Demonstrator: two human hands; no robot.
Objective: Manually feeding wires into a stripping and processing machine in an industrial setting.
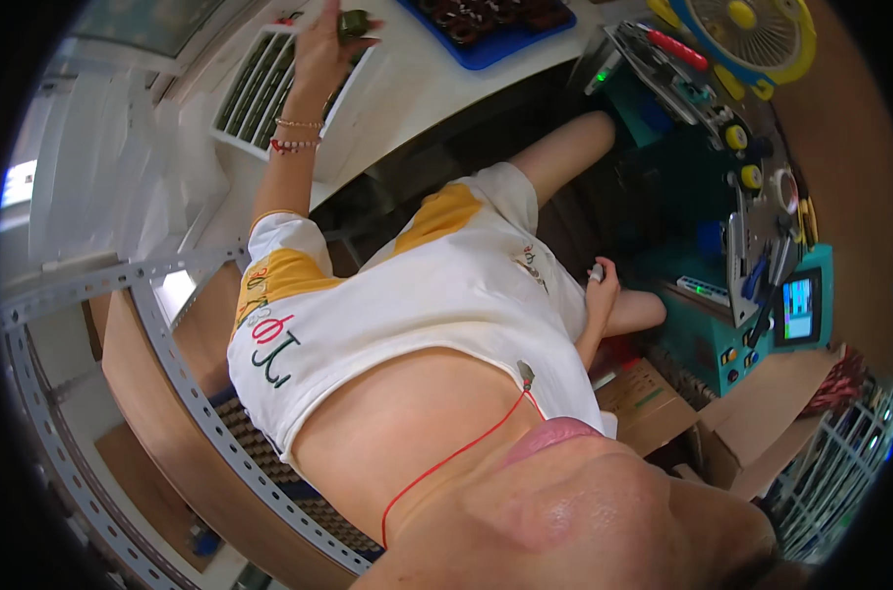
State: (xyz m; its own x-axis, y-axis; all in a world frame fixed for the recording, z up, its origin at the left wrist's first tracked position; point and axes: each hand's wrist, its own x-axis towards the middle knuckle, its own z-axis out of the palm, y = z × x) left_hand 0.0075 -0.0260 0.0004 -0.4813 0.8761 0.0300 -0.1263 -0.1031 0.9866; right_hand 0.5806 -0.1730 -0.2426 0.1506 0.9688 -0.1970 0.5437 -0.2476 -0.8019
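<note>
My left hand (320, 61), stretched out over the worktop, holds a small dark green block-like piece (354, 24) between thumb and fingers. Under that wrist lies a white slotted tray (269, 147), filled with rows of dark green strips; my forearm hides part of it. My right hand (604, 287) is down beside my right thigh, its fingers curled around a small whitish piece (597, 272) whose kind I cannot make out.
A blue tray (481, 61) of dark brown parts sits on the white worktop (407, 98). To the right stands a teal machine (810, 295) with a lit screen, below a yellow fan (746, 39). Cardboard boxes (648, 401) and a wire basket (844, 472) are near my right side; a metal shelf frame (186, 379) is at left.
</note>
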